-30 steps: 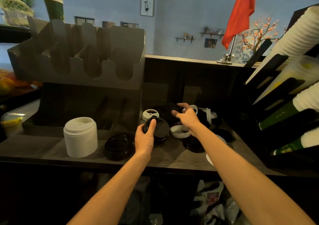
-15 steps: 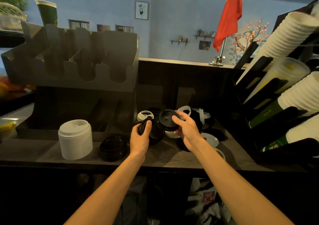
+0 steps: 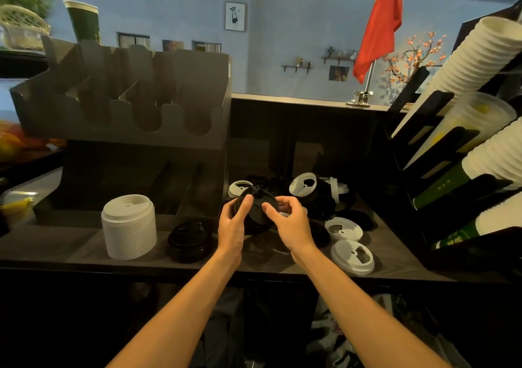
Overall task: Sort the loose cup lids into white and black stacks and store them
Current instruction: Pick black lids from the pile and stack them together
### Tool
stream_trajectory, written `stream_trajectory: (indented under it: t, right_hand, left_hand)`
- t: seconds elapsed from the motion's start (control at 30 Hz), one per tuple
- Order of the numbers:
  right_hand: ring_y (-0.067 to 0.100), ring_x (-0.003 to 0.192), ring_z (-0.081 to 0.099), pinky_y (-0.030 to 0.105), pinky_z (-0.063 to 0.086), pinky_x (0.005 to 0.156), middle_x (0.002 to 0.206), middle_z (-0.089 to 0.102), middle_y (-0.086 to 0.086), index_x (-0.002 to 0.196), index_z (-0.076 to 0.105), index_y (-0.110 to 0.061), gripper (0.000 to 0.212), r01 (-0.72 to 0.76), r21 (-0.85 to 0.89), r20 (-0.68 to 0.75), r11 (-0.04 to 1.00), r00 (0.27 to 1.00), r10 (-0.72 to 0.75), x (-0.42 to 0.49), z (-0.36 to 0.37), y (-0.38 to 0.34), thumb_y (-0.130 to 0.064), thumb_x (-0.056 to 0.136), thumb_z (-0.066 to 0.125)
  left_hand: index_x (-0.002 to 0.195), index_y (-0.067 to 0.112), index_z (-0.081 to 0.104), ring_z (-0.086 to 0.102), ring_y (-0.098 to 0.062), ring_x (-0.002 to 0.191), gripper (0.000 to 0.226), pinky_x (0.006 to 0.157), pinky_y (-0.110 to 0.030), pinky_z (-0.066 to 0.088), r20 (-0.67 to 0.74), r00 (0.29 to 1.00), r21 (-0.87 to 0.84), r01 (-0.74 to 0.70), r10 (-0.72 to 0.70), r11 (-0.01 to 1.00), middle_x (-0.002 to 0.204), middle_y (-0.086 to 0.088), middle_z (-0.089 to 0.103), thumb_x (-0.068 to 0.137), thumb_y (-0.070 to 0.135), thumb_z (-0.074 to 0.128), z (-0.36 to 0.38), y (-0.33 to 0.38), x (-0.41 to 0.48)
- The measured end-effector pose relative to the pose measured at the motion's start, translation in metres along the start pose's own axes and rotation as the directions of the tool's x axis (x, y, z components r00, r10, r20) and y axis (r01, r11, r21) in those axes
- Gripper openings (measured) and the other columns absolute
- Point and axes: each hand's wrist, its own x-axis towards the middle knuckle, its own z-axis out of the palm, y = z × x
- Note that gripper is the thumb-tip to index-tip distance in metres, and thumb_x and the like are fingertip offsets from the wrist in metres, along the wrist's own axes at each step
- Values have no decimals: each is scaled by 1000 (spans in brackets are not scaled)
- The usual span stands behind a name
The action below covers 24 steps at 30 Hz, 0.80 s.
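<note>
Counter (image 3: 70, 243) runs across the middle of the frame, with a big grey organizer rack (image 3: 127, 99) sitting on it at upper left. Left of centre is the white stack (image 3: 129, 226), pretty tall, and just beside it on the right is a much shorter black stack (image 3: 189, 237). Loose lids (image 3: 319, 198) are heaped right of centre, black and white mixed, with a couple of white ones lying apart toward the lower right. Dead centre, the left hand (image 3: 231, 226) grips a small bunch of black lids (image 3: 258, 206) above the counter, thumb on top. The right hand (image 3: 291, 223) pinches that bunch's right edge. Looks like mid-sort to me, gathering blacks. Next move, I'd guess: nest them squarely, then carry them left onto the black stack.
</note>
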Motion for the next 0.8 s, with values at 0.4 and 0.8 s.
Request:
stream_trajectory:
  t: [0.4,0.8]
  right_hand:
    - [13,111,60,17,54,75,123,62,2,135,56,-22,48,-126,69,334,990,938,96,12,-19,-12,-18,91,72]
    - [21,117,63,36,53,101,127,64,7,138,58,-26,47,-190,23,425,981,890,163,21,-22,-8,-23,93,70]
  left_hand:
    - [131,13,65,69,-17,104,40,84,-30,59,6,999,20,-33,33,999,118,-7,70,95,32,68,-1,1,-2]
    - [127,15,65,70,-22,109,41,88,-34,59,14,1000,39,-4,3,999,116,-7,72,91,31,74,-4,-6,2]
